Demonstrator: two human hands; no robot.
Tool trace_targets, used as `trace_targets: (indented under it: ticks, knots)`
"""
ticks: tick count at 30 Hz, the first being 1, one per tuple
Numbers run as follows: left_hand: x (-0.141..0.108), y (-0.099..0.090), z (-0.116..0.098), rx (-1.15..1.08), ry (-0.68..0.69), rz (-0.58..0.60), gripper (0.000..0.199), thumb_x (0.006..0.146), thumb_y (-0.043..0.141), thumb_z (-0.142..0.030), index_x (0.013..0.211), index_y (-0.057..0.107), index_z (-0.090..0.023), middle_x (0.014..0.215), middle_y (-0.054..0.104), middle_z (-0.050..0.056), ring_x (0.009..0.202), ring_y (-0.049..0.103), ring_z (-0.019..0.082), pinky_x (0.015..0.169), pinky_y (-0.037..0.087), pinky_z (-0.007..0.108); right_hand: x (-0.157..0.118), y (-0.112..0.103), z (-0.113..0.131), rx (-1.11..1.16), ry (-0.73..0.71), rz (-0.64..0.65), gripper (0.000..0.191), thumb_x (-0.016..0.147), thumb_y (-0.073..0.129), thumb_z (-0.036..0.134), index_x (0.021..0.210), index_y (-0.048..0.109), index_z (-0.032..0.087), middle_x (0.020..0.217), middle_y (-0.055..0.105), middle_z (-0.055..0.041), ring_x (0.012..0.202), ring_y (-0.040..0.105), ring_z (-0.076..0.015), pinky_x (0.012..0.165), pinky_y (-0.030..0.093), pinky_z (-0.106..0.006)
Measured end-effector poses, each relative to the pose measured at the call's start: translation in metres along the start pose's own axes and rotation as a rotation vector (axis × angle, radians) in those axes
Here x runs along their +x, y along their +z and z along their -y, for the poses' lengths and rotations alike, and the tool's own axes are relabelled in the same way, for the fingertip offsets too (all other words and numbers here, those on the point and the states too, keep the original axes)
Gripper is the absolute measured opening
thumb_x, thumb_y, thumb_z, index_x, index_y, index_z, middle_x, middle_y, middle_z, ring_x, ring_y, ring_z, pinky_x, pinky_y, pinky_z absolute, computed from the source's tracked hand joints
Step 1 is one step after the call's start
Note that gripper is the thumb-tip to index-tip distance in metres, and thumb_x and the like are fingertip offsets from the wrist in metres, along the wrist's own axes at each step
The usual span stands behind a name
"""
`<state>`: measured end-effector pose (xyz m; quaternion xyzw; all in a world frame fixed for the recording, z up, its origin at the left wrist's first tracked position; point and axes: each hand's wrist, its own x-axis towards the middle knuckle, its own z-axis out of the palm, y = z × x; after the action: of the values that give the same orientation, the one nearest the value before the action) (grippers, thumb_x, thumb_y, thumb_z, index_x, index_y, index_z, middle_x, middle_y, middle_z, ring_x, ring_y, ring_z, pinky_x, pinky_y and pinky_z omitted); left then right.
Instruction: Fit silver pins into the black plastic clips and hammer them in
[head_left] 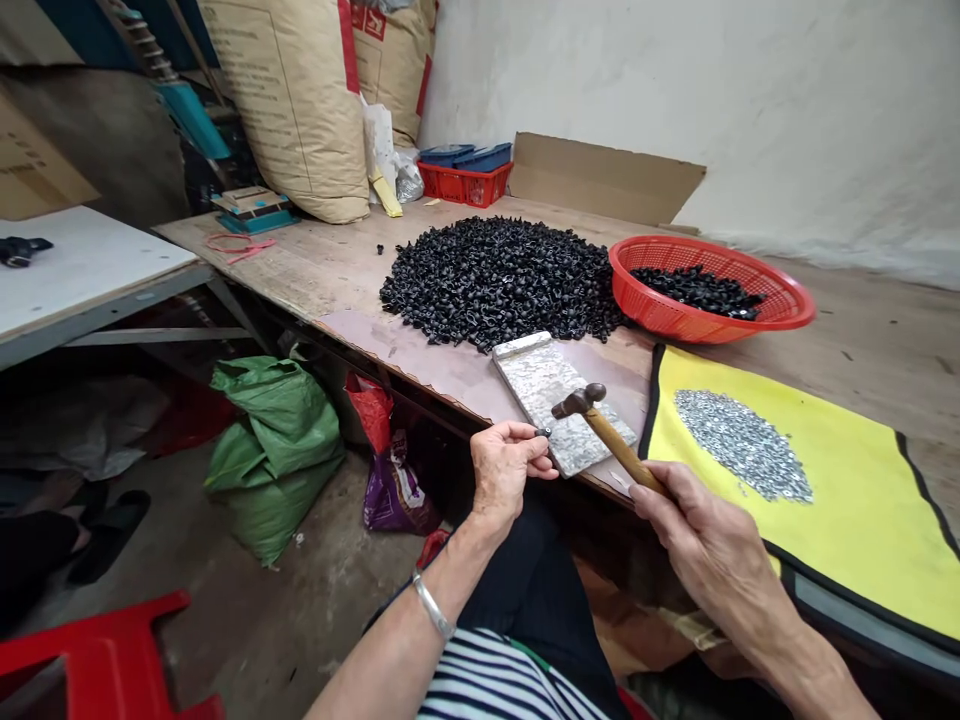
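1. Well left of the left grip [506, 470], a green woven sack [274, 460] slumps on the concrete floor [330, 600], and a red plastic stool [90, 650] stands toward the lower corner.
2. The left grip, a bare hand with a silver bangle [433, 605] at its wrist, is closed, pinching a small black plastic piece [542, 432] between thumb and fingertips.
3. Ahead of that grip, a broad heap of glossy black plastic pieces [495, 280] lies on the pale wooden bench [300, 270].
4. Just right of the left grip, a flat speckled grey stone block [559, 400] rests near the bench edge.
5. The right grip [712, 540] is closed around a small steel-headed hammer with a wooden handle [622, 450], its head over the stone block.
6. Ahead of the right grip, a round red plastic basket [712, 290] holds more black pieces.
7. Beside the right grip, a yellow black-edged mat [847, 510] carries a pile of tiny silver metal pieces [742, 445].
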<state>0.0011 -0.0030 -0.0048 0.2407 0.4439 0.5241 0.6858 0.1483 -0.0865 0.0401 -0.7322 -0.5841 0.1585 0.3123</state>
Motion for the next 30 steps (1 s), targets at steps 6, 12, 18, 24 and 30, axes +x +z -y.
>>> trace_targets:
  ticks: [6,12,18,24,30]
  knots:
    - [0.003,0.001,0.002,0.019,0.007,0.009,0.018,0.048,0.070,-0.016,0.059,0.058,-0.009,0.040,0.055,-0.001,0.035,0.052,0.011,0.035,0.052,0.026,-0.008,0.012,-0.008,-0.349,-0.272,-0.156,0.032,0.089,0.037,0.039,0.093,0.062,0.019,0.068,0.069,-0.0029,0.048,0.062,-0.0173,0.044,0.043,-0.026]
    - [0.005,0.001,0.002,0.042,0.013,0.011,0.016,0.048,0.068,-0.015,0.058,0.058,-0.010,0.039,0.054,-0.001,0.034,0.051,0.011,0.033,0.051,0.025,-0.011,0.002,0.006,-0.416,-0.467,-0.372,0.029,0.090,0.046,0.027,0.114,0.059,0.015,0.096,0.071,-0.0082,0.077,0.069,-0.0187,0.064,0.050,-0.023]
    - [0.006,0.002,0.000,0.076,-0.001,0.005,0.014,0.048,0.066,-0.013,0.057,0.056,-0.010,0.038,0.053,-0.002,0.033,0.051,0.011,0.033,0.051,0.024,-0.013,0.015,0.015,-0.722,-0.562,-0.408,0.027,0.088,0.044,0.016,0.107,0.062,0.011,0.071,0.069,-0.0059,0.047,0.060,-0.0149,0.042,0.040,-0.026]
    - [0.006,0.001,-0.004,0.096,-0.010,0.024,0.015,0.048,0.067,-0.012,0.058,0.056,-0.011,0.040,0.054,-0.001,0.032,0.051,0.011,0.033,0.051,0.025,-0.013,0.014,0.015,-0.814,-0.583,-0.415,0.030,0.090,0.043,0.018,0.115,0.058,0.009,0.073,0.069,-0.0057,0.046,0.058,-0.0133,0.043,0.038,-0.026]
    - [0.005,0.000,-0.004,0.115,0.000,0.039,0.013,0.053,0.068,-0.015,0.057,0.056,-0.011,0.042,0.055,-0.001,0.033,0.052,0.011,0.033,0.050,0.024,-0.018,0.008,0.014,-0.724,-0.565,-0.372,0.032,0.091,0.042,0.018,0.118,0.055,0.011,0.091,0.072,-0.0082,0.058,0.065,-0.0157,0.049,0.043,-0.026]
